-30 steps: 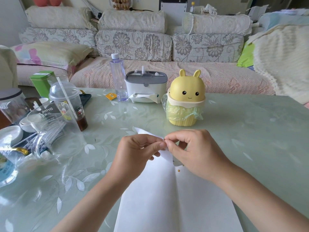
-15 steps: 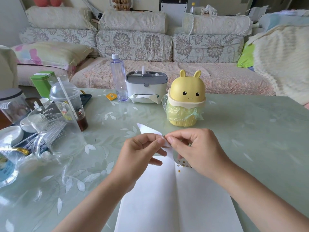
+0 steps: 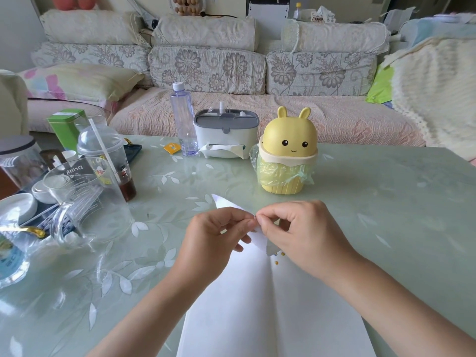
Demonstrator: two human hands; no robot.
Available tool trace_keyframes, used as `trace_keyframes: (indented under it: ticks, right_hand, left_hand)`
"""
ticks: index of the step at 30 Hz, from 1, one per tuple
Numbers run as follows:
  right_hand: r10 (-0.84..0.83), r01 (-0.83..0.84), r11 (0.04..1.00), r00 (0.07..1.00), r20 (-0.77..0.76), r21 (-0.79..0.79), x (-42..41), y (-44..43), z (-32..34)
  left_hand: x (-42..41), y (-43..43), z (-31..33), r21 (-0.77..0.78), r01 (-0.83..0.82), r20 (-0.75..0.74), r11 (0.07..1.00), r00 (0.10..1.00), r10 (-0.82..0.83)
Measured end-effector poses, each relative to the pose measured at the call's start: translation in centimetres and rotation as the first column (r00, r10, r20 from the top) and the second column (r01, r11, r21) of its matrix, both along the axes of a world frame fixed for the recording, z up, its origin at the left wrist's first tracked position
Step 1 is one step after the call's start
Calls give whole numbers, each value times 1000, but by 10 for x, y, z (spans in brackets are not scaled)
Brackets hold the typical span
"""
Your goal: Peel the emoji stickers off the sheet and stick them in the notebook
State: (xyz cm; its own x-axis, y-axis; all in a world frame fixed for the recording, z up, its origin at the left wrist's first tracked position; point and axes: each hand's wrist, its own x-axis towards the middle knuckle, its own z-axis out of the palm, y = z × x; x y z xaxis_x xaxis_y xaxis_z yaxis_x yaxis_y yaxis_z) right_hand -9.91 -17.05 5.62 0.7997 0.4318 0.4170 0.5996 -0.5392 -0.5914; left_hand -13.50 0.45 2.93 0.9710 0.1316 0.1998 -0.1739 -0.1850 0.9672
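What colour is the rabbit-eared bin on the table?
The bin is yellow, with a cream rim and green liner; head view.

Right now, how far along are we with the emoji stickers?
Done: one small yellow sticker appears stuck on the notebook, right page near the fold. In hand: the left hand and right hand both pinch the sticker sheet above the pages, apparently working one loose. Left: the pages are otherwise blank and more yellow dots show at the sheet's lower edge, so most remains.

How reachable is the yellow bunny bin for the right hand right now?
Likely yes: only open table lies between the right hand and the bunny bin, but its fingers pinch the sticker sheet.
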Motion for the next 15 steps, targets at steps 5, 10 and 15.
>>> trace_keyframes:
  ticks: [5, 10, 15]
  right_hand:
    - [9, -3, 998, 995, -104, 61, 2, -3, 3]
    - [63, -7, 984, 948, -313, 177, 2, -3, 7]
    - [21, 35, 981, 958, -286, 190, 1, -2, 7]
  left_hand:
    - [-1, -3, 1, -72, 37, -23, 997, 999, -39]
    - [0, -2, 2, -116, 50, -44, 992, 997, -55]
    - [1, -1, 2, -87, 56, -45, 995, 997, -60]
